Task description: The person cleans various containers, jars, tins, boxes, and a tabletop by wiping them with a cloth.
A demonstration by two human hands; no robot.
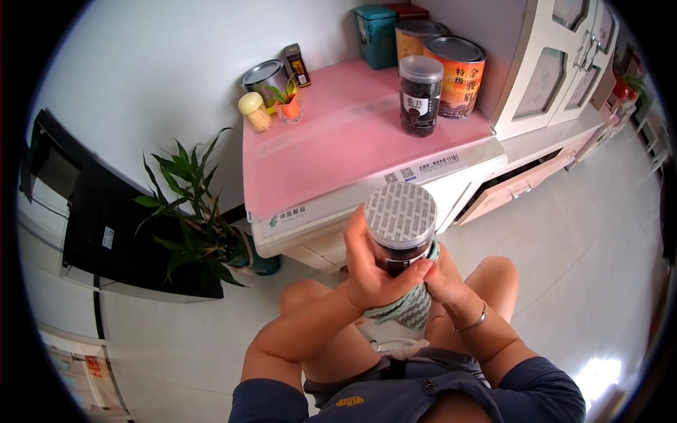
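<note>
In front of my lap a clear plastic jar [400, 213] with dark contents is held up, its round top printed with rows of small grey text. My left hand [372, 273] wraps around its near left side, thumb across the front. A green-and-white patterned cloth [405, 310] hangs below the jar and runs up its right side. My right hand [443, 276] closes on that cloth and presses it against the jar. A similar dark jar [421, 99] with a clear lid stands upright on the pink-covered cabinet [317, 151].
An orange tin [455, 77], a yellow tin [416, 41] and a teal box [376, 37] stand at the cabinet's back right. At its left are a toothpick holder [254, 113], a silver tin [266, 76] and a small plant [289, 102]. A leafy potted plant [194, 190] grows beside it.
</note>
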